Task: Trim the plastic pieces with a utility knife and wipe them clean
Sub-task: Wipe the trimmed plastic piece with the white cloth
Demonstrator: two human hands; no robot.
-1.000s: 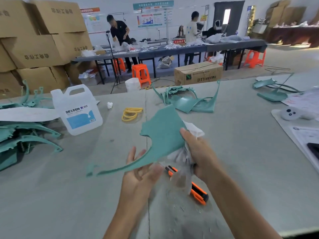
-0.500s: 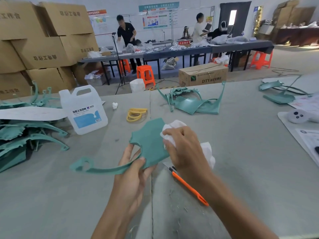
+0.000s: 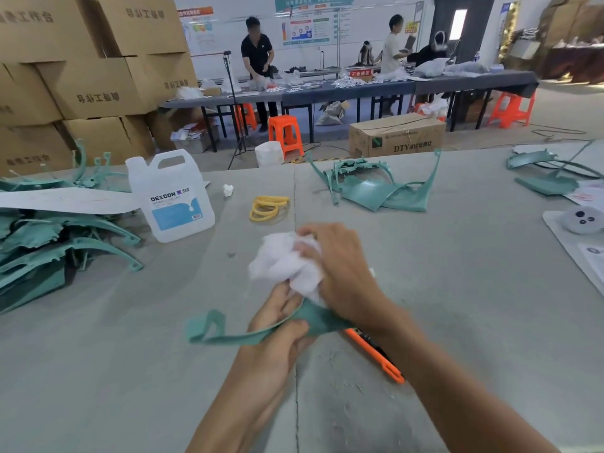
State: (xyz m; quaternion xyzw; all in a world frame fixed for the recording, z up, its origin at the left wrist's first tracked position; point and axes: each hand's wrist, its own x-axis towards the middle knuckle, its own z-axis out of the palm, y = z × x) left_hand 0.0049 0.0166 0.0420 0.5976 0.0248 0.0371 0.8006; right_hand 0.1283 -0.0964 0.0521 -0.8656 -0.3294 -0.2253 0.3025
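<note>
Factory counter, mid-shift: at the left edge of the frame a heap of teal plastic pieces (image 3: 49, 243) lies on the grey counter (image 3: 98, 371), with a white jug of liquid (image 3: 173, 197) and a loop of yellow bands (image 3: 268, 206) further in.

At centre, a worker's left hand (image 3: 277, 331) holds one curved plastic piece (image 3: 322, 320) just above the counter. Its fingers are curled round the narrow band, with the thumb on top. The right hand (image 3: 340, 276) bunches a white cloth (image 3: 284, 263) in its fingers and presses it against the piece's broad end.

The orange utility knife (image 3: 376, 356) lies untouched on the counter under the right forearm, with pale shavings (image 3: 346, 385) scattered near it. That suggests this piece has been trimmed and is now being wiped.

Right of centre in the upper frame sits a small cluster of pieces (image 3: 376, 188), and a few more pieces (image 3: 542, 179) sit at the far right. Which groups are finished cannot be told. The left heap looks ragged-edged and probably awaits the blade, so much of the job appears to remain.
</note>
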